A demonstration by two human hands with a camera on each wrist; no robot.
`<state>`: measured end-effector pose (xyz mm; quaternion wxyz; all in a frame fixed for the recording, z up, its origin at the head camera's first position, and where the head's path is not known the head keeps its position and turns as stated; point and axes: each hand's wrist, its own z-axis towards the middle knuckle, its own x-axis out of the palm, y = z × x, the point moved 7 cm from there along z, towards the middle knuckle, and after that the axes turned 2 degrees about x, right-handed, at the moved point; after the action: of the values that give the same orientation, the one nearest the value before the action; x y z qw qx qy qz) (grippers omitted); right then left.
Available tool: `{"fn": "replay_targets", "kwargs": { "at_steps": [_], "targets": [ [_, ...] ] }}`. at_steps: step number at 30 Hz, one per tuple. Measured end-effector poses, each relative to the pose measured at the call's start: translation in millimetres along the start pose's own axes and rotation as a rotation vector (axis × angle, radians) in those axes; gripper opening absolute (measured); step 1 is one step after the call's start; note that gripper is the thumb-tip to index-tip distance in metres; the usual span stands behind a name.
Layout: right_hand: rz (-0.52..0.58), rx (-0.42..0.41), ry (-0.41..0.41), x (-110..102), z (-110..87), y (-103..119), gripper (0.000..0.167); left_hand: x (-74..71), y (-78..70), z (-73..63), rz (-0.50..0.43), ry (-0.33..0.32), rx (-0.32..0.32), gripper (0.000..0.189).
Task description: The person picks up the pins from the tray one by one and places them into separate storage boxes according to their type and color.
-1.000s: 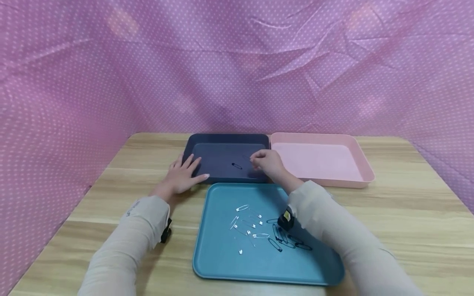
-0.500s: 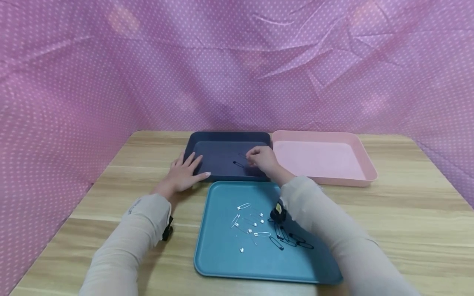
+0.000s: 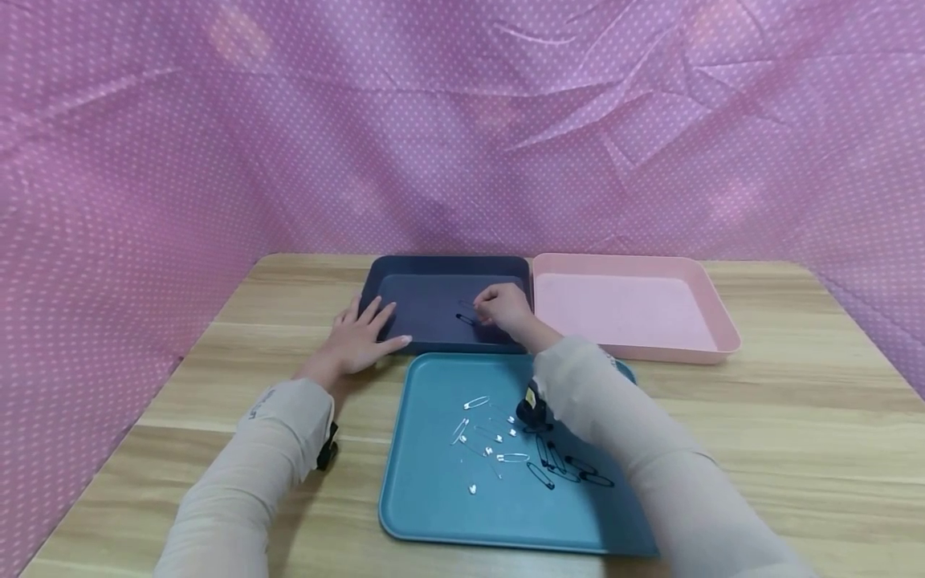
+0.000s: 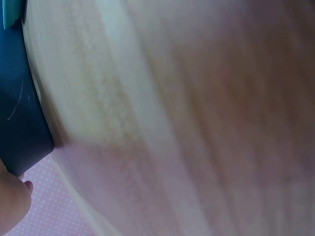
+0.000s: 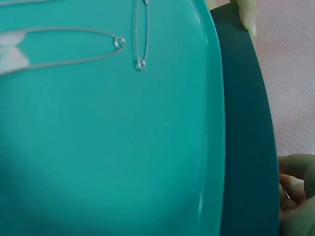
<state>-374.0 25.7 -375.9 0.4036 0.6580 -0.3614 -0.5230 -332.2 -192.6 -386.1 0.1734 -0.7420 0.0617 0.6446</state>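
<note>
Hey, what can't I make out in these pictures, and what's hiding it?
Head view: the right sleeve covers much of the teal tray's right side; any pins beneath are hidden.
Head view: the silver pins are too small and thin to count surely.
Right wrist view: the right edge cuts off part of the right hand; what its fingers hold is unclear there.
Left wrist view: the left edge cuts off most of the left hand.

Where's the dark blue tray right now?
In the head view, the dark blue tray sits at the back of the table, left of the pink tray and beyond the teal tray. The left hand rests at its near left corner.
</note>
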Motion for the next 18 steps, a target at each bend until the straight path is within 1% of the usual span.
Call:
{"fn": "replay_targets", "kwargs": {
  "at_steps": [14,18],
  "targets": [
    [-0.006,0.044,0.002,11,13.1,-8,0.011,-1.7,-0.3,0.5,-0.007,-0.008,0.001,0.084],
    [-0.009,0.058,-0.006,12,16.2,-10,0.011,-0.7,0.2,1.7,0.006,-0.012,0.004,0.084]
  ]
}}
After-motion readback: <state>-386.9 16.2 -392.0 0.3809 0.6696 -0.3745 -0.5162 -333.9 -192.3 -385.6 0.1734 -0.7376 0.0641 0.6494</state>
